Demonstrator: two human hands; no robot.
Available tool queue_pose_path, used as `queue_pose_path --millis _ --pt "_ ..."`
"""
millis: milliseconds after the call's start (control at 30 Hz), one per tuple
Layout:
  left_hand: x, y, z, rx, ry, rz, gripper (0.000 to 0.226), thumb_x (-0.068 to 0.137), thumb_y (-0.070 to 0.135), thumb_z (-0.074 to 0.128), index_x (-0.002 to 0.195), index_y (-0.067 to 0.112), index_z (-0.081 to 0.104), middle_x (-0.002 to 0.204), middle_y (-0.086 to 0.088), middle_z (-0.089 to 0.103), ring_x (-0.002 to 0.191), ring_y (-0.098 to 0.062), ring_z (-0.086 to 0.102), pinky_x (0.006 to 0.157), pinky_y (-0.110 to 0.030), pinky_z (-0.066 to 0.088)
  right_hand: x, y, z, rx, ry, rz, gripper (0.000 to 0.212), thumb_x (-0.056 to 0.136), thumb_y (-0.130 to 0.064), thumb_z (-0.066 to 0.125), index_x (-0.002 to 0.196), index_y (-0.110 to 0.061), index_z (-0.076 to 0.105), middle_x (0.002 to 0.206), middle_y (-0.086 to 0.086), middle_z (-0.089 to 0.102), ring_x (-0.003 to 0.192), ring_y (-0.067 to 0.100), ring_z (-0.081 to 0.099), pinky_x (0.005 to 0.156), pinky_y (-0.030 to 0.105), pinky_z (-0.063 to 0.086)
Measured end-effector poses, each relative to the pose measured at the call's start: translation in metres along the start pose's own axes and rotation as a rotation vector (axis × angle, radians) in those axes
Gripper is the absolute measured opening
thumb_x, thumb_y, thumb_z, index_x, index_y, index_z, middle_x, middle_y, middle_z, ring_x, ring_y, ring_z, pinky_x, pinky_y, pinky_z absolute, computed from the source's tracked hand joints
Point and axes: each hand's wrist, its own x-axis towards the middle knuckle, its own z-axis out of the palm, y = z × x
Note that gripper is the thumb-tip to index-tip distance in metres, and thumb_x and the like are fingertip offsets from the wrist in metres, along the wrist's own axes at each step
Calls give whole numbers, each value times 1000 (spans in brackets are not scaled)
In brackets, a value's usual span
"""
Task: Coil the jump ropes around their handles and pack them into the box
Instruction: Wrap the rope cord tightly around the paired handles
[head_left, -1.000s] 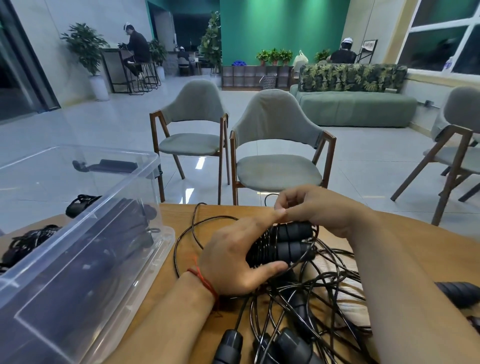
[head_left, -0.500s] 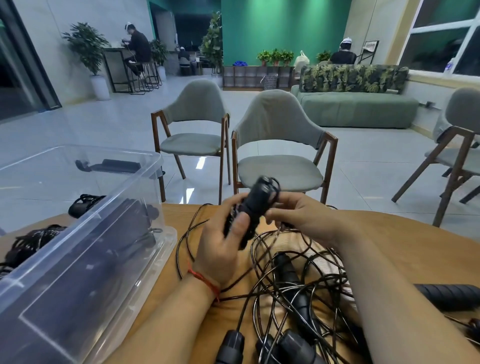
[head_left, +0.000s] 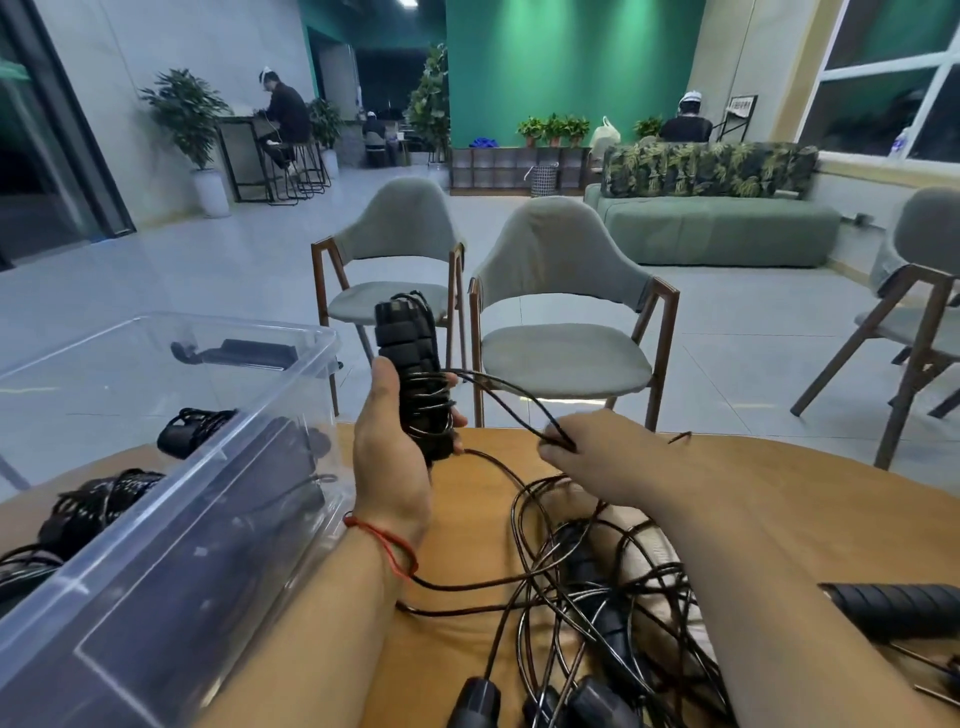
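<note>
over the table (head_left: 779, 493), handles (head_left: 410, 353) are gripped upright by curled left hand (head_left: 389, 467) so cord (head_left: 498, 387), pinched by right hand (head_left: 597, 462), can be wound.

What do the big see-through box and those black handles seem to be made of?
The box looks like clear, glossy plastic: coiled ropes show through its walls. The handles in the left hand look like matte black foam or rubber, with ridges; I cannot tell which.

handles (head_left: 402, 338): black, upright | cord (head_left: 428, 410): partly wound | box (head_left: 291, 382): clear plastic
</note>
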Motion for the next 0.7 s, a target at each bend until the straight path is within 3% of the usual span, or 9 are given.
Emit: queue_pose_path --millis 67,133,233,300,367,500,600,700 --pt "-1 0 3 39 -37 -19 55 105 63 40 123 20 69 112 -18 74 84 -32 66 61 -39 54 -3 -14 -2 144 54 -94 14 106 -42 60 120 -41 62 96 -12 68 91 8 64 79 34 55" --pt "-2 -1 3 62 -63 -40 55 103 64 40 122 21 69 112 -19 74 82 -31 67 61 -39 53 -7 -30 -7 313 99 -162 37 107 -37 62 142 -43 52 102 -11 67 91 3 63 75 22 49" --pt "0 0 1 77 -104 -86 54 101 66 41 122 26 70 114 -21 73 82 -31 66 61 -40 52 -12 -48 -14 368 230 -201 44 111 -39 55 153 -43 45 109 -10 67 93 3 61 78 20 47" --pt "1 -3 -1 97 -135 -102 51 104 63 40 120 26 71 113 -22 73 81 -32 66 62 -39 52 -15 -50 -16 294 267 -192 35 112 -43 49 147 -40 56 112 -15 67 99 5 59 78 21 44" --pt "0 -9 -3 132 -163 -95 50 106 61 39 119 24 71 107 -21 73 79 -31 66 60 -39 52 -16 -48 -17 196 259 -167 30 113 -42 48 133 -33 68 99 -21 65 89 3 58 69 20 39" --pt "-6 -27 -6 349 -151 2 41 108 55 44 118 22 66 89 -2 72 76 -25 67 57 -38 54 -13 -45 -18 159 165 -89 30 111 -46 50 101 -29 72 75 -12 62 71 5 57 60 28 37" --pt "-7 -40 -11 568 -151 143 35 102 57 50 130 37 55 99 11 70 88 -8 67 71 -26 56 -14 -46 -17 217 110 -86 39 110 -48 50 86 -28 71 64 -14 59 63 5 54 60 30 37" --pt "-5 -45 -13 665 -132 200 44 100 59 53 140 40 46 115 8 65 103 -7 64 78 -13 50 -17 -50 -21 158 58 -122 30 109 -46 53 91 -28 69 72 -11 60 68 5 55 60 30 37"
